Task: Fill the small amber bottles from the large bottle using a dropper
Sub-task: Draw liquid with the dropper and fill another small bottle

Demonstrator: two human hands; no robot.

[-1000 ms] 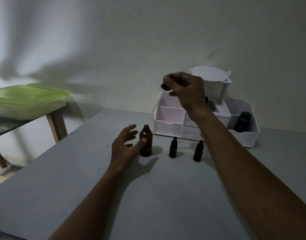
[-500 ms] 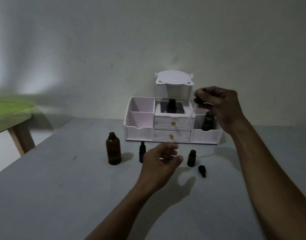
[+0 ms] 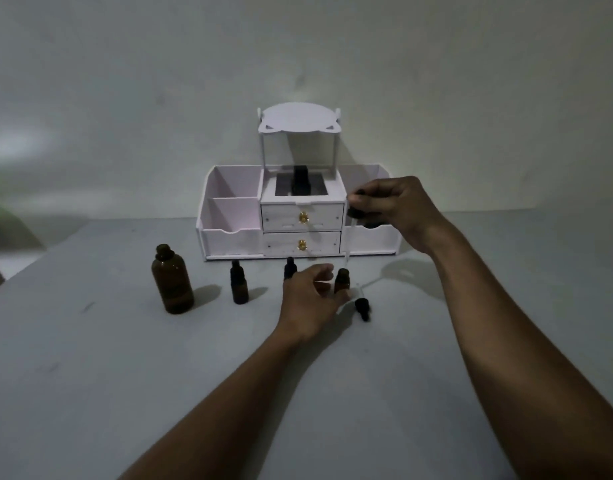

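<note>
The large amber bottle stands uncapped at the left of the grey table. Three small amber bottles stand in a row: one capped, one partly behind my left hand, and an open one on the right. My left hand curls around that open bottle's base. My right hand pinches the black bulb of a glass dropper, whose tip hangs just above the open bottle's mouth. A loose dropper cap lies on the table beside it.
A white desk organiser with two small drawers, side compartments and a raised top shelf stands against the wall behind the bottles. A black bottle sits in its middle compartment.
The camera view swung right and steadied. My left hand left the large bottle and reached the right small bottle. My right hand carried the dropper down and right, over that bottle.
</note>
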